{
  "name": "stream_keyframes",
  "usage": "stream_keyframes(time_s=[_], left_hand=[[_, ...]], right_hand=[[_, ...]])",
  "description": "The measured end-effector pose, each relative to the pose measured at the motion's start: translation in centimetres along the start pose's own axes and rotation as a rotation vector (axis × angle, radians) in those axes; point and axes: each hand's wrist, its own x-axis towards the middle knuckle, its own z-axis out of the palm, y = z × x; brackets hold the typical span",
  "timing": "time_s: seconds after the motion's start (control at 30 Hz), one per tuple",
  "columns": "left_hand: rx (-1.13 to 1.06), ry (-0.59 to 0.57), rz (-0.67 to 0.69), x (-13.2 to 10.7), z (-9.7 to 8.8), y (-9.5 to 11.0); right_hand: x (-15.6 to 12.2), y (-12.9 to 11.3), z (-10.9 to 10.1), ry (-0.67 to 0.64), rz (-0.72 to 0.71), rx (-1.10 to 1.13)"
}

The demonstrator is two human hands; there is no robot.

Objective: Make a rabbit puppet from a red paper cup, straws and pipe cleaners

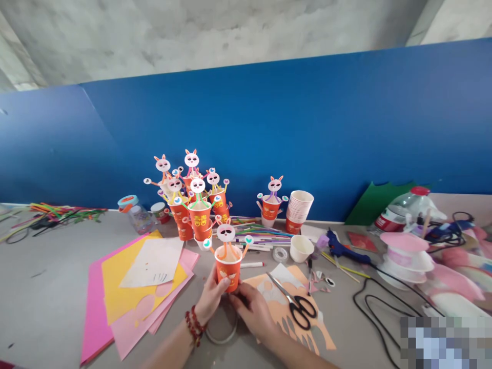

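Two hands [210, 297] meet at one red cup [227, 267]; left clamped, right at base, grip unclear; six bunny faces [198, 185] behind.

2 hands [210, 296] at 1 red cup [226, 271], and look at those rabbit faces [226, 232], 7 altogether: 5 clustered left, 1 beside the lone tall cup stack [301, 209], 1 above the held cup (yes, 7, counted twice!). Over now to 1 loose white cup [302, 250], 1 tape ring [275, 255], 1 pair of scissors [291, 299], 1 red-capped bottle [402, 211].
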Motion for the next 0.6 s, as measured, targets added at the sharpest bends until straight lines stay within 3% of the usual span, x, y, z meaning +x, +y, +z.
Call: stream_keyframes(time_s=[0.37, 0.6], left_hand=[[-0.002, -0.047, -0.017, -0.3, -0.19, -0.46], [0.007, 0.076, 0.008, 0.13, -0.66, 0.43]], right_hand=[[-0.03, 0.31, 0.26, 0.028, 0.033, -0.12], [0.18, -0.55, -0.23, -0.047, 0.048, -0.179]])
